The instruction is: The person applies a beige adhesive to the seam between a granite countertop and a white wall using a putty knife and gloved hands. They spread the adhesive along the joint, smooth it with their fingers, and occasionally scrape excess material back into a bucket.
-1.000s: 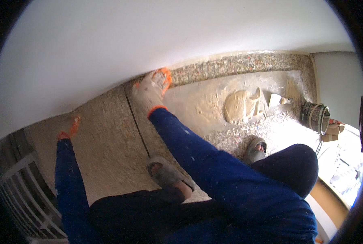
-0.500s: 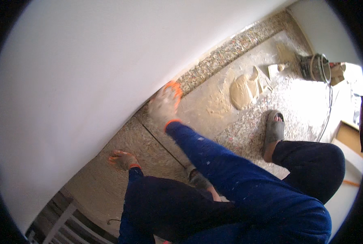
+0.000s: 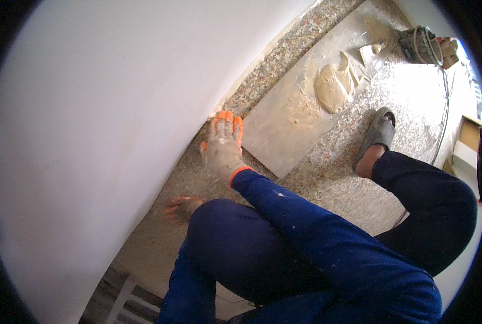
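Note:
My right hand (image 3: pixel 223 144), in a dusty glove with orange fingertips, lies with its fingers stretched out on the speckled floor at the foot of the white wall (image 3: pixel 106 113). No tool shows in it. Just to its right is the near corner of a grey board (image 3: pixel 268 148), which bears a mound of beige paste (image 3: pixel 334 89). Nearer to me, my left hand (image 3: pixel 182 208) is low over the floor, gloved alike and blurred, with its fingers apart. My bent knee hides its wrist.
A flat scraper (image 3: pixel 369 53) smeared with paste rests at the board's far end. Beyond stands a dark bucket (image 3: pixel 420 45), with a cable (image 3: pixel 445 108) running along the floor. My sandalled foot (image 3: pixel 378 135) is beside the board. Grey slats (image 3: pixel 133 305) show at lower left.
The view has shifted, so the board and bucket appear higher. My right hand, blurred before, now lies flatter with fingers forward. My knee has come across the left wrist and my other foot.

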Demonstrator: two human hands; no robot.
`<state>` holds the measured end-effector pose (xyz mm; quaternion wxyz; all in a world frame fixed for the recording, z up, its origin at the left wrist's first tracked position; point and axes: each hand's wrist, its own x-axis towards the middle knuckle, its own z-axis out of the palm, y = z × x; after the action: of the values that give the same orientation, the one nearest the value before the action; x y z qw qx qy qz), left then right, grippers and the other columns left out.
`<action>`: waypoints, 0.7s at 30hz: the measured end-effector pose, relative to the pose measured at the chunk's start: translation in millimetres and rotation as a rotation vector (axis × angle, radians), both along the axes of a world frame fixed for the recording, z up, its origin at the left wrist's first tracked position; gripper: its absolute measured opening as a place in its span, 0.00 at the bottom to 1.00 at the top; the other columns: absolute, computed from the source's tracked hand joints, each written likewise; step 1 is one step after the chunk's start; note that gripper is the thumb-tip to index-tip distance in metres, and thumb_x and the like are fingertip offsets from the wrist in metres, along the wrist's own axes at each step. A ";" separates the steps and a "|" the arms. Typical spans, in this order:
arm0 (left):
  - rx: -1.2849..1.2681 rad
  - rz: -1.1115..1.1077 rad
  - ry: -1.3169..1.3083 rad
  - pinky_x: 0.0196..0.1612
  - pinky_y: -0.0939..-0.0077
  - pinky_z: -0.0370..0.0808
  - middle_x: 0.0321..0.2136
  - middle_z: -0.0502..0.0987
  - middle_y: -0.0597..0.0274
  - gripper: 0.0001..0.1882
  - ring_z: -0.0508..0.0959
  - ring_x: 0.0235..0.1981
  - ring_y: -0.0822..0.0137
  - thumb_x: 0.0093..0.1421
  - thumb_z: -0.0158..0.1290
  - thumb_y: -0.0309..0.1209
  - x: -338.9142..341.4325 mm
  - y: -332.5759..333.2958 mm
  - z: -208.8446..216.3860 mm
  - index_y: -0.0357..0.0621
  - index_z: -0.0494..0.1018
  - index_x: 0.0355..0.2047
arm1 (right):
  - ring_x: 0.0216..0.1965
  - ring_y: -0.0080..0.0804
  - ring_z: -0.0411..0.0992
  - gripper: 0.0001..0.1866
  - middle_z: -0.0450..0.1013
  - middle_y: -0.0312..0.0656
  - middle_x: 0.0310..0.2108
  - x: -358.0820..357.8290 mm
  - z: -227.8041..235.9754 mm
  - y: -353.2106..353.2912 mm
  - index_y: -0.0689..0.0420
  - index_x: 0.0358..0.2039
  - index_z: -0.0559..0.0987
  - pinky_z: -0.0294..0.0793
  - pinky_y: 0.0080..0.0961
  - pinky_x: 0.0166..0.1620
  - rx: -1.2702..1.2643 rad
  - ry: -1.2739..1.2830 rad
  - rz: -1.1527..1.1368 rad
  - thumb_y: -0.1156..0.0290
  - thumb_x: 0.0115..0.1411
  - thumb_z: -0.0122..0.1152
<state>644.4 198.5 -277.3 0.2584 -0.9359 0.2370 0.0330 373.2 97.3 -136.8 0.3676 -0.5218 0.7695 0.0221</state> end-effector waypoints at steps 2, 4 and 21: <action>0.038 0.034 0.049 0.73 0.49 0.43 0.75 0.30 0.51 0.39 0.34 0.75 0.50 0.72 0.28 0.53 -2.9 -4.6 5.8 0.49 0.31 0.74 | 0.76 0.53 0.28 0.39 0.36 0.58 0.75 12.0 -4.8 -1.3 0.67 0.72 0.47 0.24 0.49 0.74 -0.002 0.011 0.035 0.54 0.70 0.41; 0.093 0.076 0.098 0.73 0.51 0.43 0.75 0.29 0.52 0.39 0.34 0.75 0.52 0.72 0.30 0.52 -11.7 -11.2 19.3 0.49 0.31 0.74 | 0.76 0.52 0.27 0.39 0.35 0.58 0.75 16.0 0.1 3.2 0.66 0.72 0.46 0.23 0.49 0.74 -0.037 0.091 0.059 0.54 0.70 0.41; -0.132 0.023 0.143 0.73 0.52 0.45 0.74 0.38 0.50 0.37 0.41 0.75 0.53 0.71 0.20 0.55 16.8 11.7 -5.6 0.46 0.38 0.73 | 0.57 0.53 0.67 0.44 0.64 0.59 0.56 11.1 6.9 -6.2 0.74 0.67 0.54 0.69 0.46 0.56 -0.086 -0.201 -0.163 0.56 0.61 0.56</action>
<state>661.2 210.2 -282.9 0.1779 -0.9489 0.2456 0.0872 384.2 91.1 -129.8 0.4207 -0.4722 0.7691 -0.0931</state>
